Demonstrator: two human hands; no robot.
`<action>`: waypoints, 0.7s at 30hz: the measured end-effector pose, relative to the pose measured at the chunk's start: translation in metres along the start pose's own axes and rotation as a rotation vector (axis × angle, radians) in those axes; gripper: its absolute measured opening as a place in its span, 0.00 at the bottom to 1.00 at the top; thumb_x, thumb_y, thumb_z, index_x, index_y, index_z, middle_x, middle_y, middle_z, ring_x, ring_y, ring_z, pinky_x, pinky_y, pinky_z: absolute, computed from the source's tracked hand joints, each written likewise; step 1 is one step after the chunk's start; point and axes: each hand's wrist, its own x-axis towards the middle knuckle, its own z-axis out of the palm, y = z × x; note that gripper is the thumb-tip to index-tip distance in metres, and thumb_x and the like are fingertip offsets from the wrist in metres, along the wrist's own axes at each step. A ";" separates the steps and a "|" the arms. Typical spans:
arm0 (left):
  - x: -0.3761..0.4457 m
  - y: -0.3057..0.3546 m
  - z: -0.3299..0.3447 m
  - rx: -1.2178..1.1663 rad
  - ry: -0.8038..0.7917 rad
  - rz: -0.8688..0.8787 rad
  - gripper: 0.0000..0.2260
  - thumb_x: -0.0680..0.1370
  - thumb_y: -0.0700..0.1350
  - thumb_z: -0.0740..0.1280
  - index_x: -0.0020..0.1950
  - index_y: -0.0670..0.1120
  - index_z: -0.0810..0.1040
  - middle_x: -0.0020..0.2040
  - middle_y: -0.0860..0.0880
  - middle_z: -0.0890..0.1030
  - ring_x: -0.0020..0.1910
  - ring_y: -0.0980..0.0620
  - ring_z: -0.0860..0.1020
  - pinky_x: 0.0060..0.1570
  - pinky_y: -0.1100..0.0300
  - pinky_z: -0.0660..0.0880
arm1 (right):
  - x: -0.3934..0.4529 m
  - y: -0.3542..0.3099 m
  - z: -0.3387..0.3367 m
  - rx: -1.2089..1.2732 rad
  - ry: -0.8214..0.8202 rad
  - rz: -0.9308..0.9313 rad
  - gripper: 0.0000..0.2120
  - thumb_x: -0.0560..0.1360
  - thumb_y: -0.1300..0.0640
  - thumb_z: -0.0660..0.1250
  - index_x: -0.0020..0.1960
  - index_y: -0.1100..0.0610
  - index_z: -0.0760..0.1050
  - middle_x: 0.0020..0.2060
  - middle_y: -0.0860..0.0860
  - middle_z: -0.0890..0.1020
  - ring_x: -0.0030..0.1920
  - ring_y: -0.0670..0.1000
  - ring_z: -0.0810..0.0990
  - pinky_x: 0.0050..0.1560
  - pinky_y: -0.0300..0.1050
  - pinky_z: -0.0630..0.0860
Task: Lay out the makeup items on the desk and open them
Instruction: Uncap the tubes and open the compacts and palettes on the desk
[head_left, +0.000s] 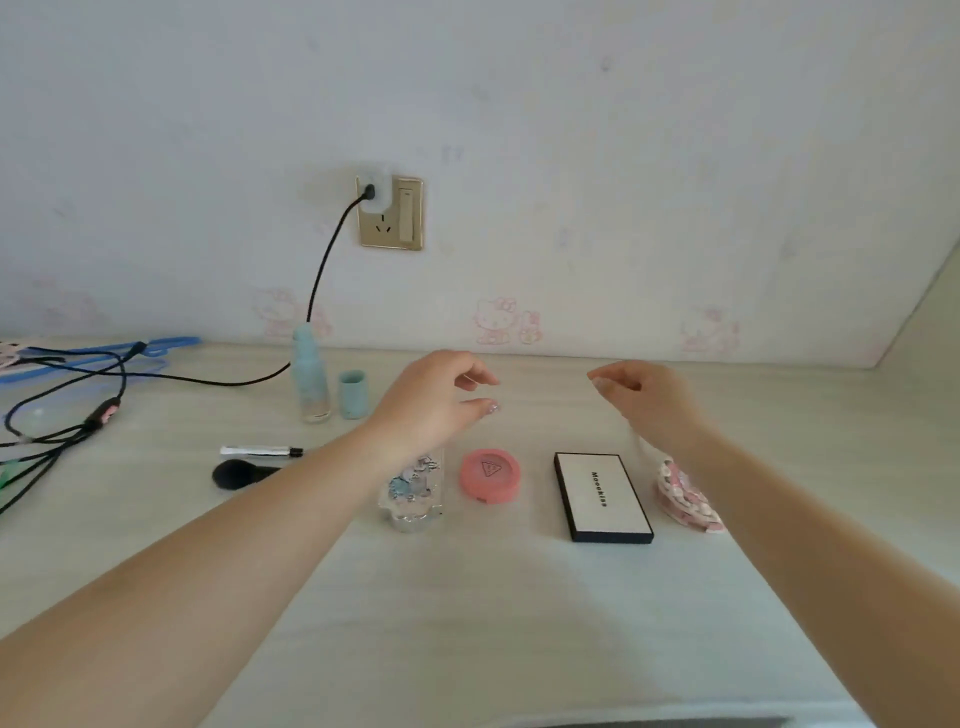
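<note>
So the layout part looks pretty much done. Lined up in a row on the bench (467, 597) there's a clear decorated case (413, 493), a round pink compact (490, 475), a white palette with a black rim (602, 496) and a pink-and-white beaded thing (685, 496), partly hidden by the right forearm. Off to the left sit a makeup brush (241, 474) and a thin white tube (260, 450).

Opening is barely started, I'd say: the pale blue bottle (310, 379) at the back has its cap (354, 393) standing just beside it, but the compact and palette are both closed flat.

Both hands hover above the row holding nothing. The left hand (441, 400) is loosely curled with the fingers half apart, the right hand (644, 397) the same.
</note>
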 end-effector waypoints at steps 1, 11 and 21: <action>0.010 0.008 0.012 0.014 -0.024 0.017 0.08 0.70 0.47 0.74 0.44 0.58 0.77 0.49 0.58 0.78 0.49 0.60 0.77 0.55 0.56 0.74 | 0.003 0.011 -0.016 -0.016 0.039 0.027 0.09 0.77 0.54 0.64 0.53 0.52 0.80 0.41 0.45 0.80 0.37 0.41 0.76 0.40 0.37 0.68; 0.090 0.052 0.116 0.339 -0.375 0.215 0.19 0.76 0.47 0.68 0.66 0.48 0.74 0.66 0.50 0.75 0.66 0.51 0.71 0.62 0.60 0.65 | 0.013 0.078 -0.058 -0.359 -0.133 0.158 0.13 0.77 0.49 0.63 0.58 0.52 0.79 0.58 0.48 0.81 0.48 0.49 0.80 0.42 0.39 0.72; 0.137 0.023 0.178 0.505 -0.501 0.349 0.20 0.76 0.47 0.66 0.68 0.54 0.72 0.70 0.45 0.68 0.71 0.44 0.62 0.68 0.47 0.62 | 0.044 0.092 -0.025 -0.605 -0.203 0.145 0.19 0.72 0.41 0.65 0.57 0.50 0.79 0.59 0.54 0.74 0.60 0.56 0.73 0.60 0.50 0.72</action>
